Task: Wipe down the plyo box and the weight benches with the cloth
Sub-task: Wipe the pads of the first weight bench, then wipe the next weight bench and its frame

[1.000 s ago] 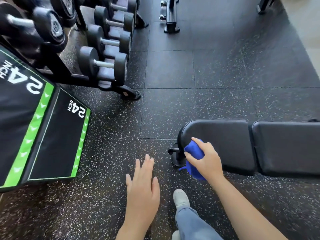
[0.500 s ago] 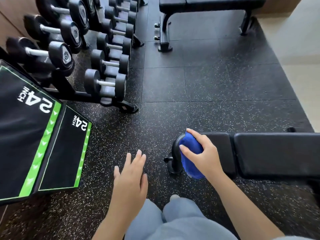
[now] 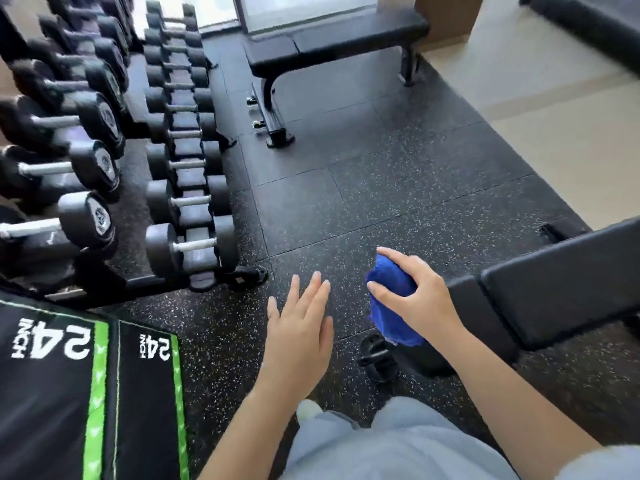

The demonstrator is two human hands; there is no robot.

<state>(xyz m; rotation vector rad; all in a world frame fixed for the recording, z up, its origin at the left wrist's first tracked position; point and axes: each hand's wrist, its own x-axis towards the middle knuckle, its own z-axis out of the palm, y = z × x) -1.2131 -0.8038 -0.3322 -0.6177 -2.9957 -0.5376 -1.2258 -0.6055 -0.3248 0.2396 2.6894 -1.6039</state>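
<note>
Blue terry cloth (image 3: pixel 391 292) sits bunched in the person's right hand (image 3: pixel 420 304) at about 4 o'clock in the view, the fingers and thumb curled round the wad while a loose tail hangs below the palm. The hand is at the narrow end of the near weight bench (image 3: pixel 561 282), whose black pads run off toward 3 o'clock. That end of the pad is hidden behind the hand, so whether the cloth touches it cannot be told. Below the cloth, the bench's black wheel (image 3: pixel 375 356) rests on the floor. The left hand (image 3: pixel 301 327) hovers at 6 o'clock, palm down, fingers straight and close together, holding nothing, over the speckled black rubber floor (image 3: pixel 381 188). At 8 o'clock stands the plyo box (image 3: pixel 52 393), black with green stripes and "24 INCH" printed in white, well apart from both hands. A rack of black dumbbells (image 3: pixel 187 244) fills the side from 9 to 11 o'clock. A second weight bench (image 3: pixel 332 39) stands at 12 o'clock, at the far edge of the rubber mats. Pale blue trouser legs (image 3: pixel 381 445) and a white shoe (image 3: pixel 308 410) show at the bottom edge.
</note>
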